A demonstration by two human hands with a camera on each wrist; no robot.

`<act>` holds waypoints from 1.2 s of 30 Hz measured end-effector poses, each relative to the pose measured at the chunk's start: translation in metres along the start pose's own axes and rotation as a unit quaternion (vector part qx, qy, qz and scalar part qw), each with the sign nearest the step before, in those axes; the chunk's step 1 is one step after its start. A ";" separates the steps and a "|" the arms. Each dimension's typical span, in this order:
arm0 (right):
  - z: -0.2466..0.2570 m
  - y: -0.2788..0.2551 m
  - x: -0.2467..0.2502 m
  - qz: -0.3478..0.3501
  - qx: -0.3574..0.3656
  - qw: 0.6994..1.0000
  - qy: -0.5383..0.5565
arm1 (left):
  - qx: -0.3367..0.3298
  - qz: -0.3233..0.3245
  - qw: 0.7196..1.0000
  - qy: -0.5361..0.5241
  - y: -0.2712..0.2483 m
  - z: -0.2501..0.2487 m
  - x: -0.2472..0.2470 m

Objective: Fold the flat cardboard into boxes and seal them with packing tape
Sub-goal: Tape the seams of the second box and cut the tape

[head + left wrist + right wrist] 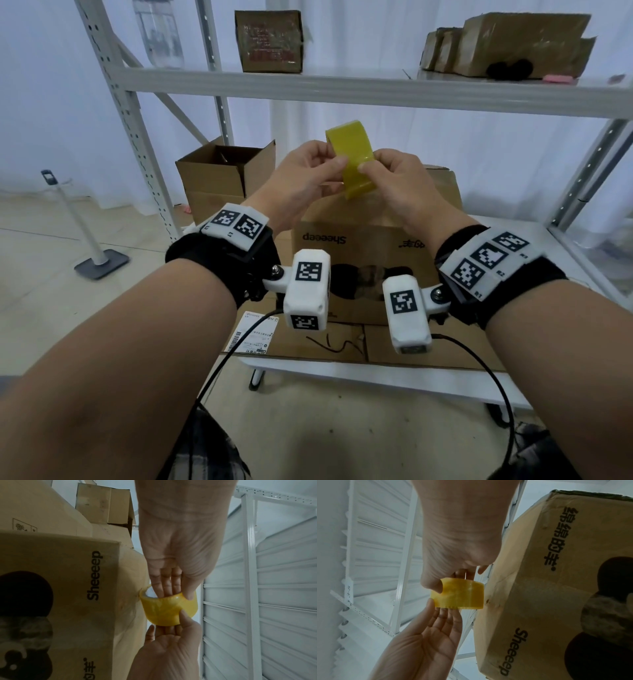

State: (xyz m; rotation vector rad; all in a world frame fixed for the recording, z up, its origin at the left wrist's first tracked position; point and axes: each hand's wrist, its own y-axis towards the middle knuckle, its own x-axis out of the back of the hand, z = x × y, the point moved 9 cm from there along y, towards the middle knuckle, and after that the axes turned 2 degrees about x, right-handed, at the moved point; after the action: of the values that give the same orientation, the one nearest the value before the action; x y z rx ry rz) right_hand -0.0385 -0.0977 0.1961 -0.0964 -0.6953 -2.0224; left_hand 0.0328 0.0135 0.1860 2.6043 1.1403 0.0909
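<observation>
A: Hands at frame centre: left hand point(305, 174) and right hand point(394, 178) both pinched the yellow tape roll point(351, 154), held above the printed box point(370, 240).
B: Risk?
A: Probably the tape end evading the thumbs, or the roll slipping onto the box.
B: Writing?
A: "Sheeeep" and Chinese characters; shipping label point(255, 332) lower left, unreadable.

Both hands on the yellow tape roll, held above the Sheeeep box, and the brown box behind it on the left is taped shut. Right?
One thing is wrong: the brown box behind is open, its flaps standing up, as the head view shows. The rest holds: left hand and right hand both hold the yellow tape roll above the Sheeeep box.
</observation>
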 end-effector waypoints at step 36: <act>0.003 0.005 -0.004 -0.007 -0.013 1.000 0.013 | -0.145 -0.097 0.942 0.286 -0.004 -0.026 0.015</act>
State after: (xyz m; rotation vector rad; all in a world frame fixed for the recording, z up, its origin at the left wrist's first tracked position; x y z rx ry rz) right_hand -0.0328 -0.0953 0.2001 -0.0788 -0.6556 -2.0432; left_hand 0.0357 0.0338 0.2090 2.2398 1.4271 0.9474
